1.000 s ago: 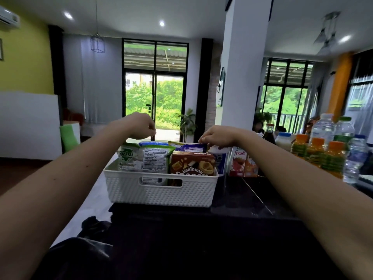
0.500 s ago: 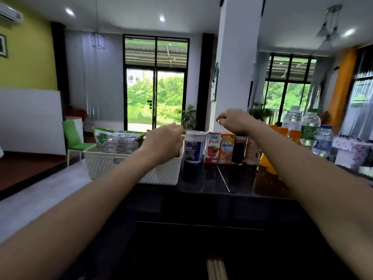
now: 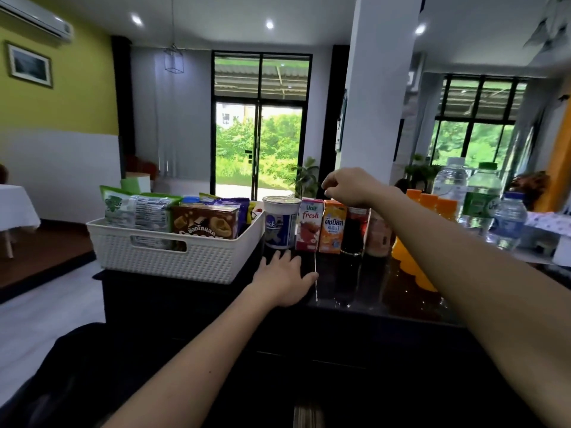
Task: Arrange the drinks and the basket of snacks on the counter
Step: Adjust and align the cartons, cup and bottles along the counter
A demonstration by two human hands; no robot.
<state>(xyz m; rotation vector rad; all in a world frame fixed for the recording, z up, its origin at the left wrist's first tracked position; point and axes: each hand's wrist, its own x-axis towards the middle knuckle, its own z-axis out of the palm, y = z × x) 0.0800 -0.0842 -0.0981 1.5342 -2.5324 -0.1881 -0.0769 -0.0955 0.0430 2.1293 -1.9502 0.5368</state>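
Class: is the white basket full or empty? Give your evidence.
Full: the basket holds snack packets and a brown box rising above its rim.

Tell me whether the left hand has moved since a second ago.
Yes. The left hand has left the white basket and now lies flat on the counter right of it, before the white cup.

Counter (image 3: 370, 291) front free; basket (image 3: 197, 261) blocks L, drinks (image 3: 332, 227) behind.

Dark glossy counter (image 3: 364, 291) with white basket (image 3: 197, 261), cup (image 3: 280, 222), juice cartons (image 3: 319, 225), bottles (image 3: 480, 199).
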